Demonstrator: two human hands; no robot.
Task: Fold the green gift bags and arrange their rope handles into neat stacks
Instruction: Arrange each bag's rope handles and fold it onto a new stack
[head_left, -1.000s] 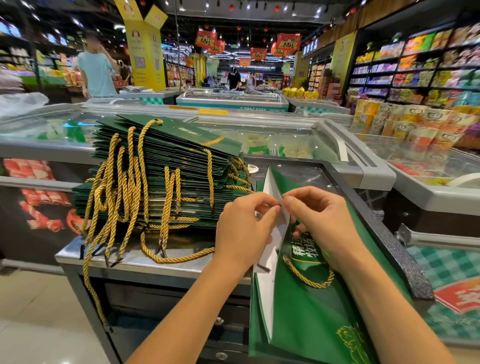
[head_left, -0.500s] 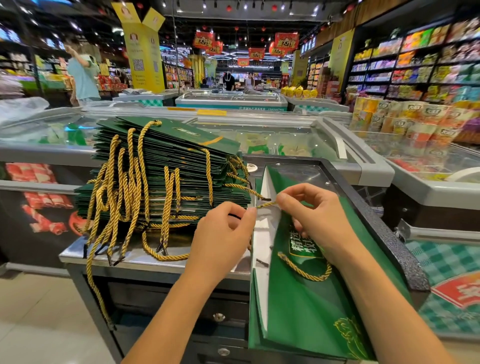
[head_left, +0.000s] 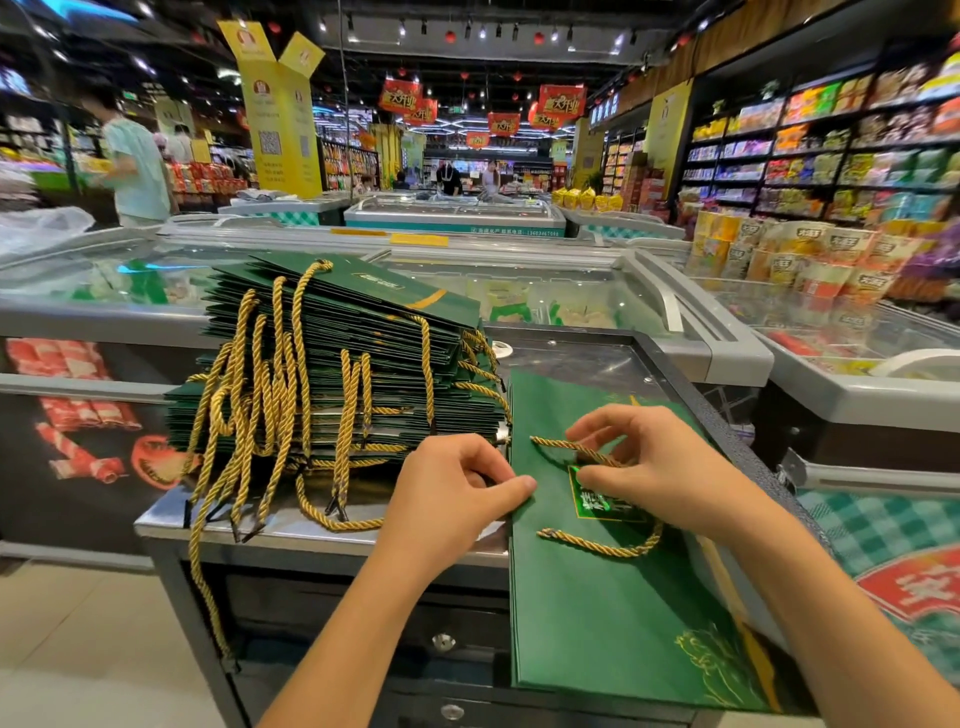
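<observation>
Lower centre: my right hand pinches the rope handle on the green bag; left hand pinches its edge.

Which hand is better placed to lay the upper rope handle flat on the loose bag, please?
Probably the right hand: it pinches that rope handle, while the left hand holds the bag's edge.

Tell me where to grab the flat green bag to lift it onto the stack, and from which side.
Grip the flat green bag at its near end, coming from the front. That end overhangs the counter, so fingers should slip underneath with the thumb on top; the far part lies flush on the surface, with no gap to get under.
</observation>
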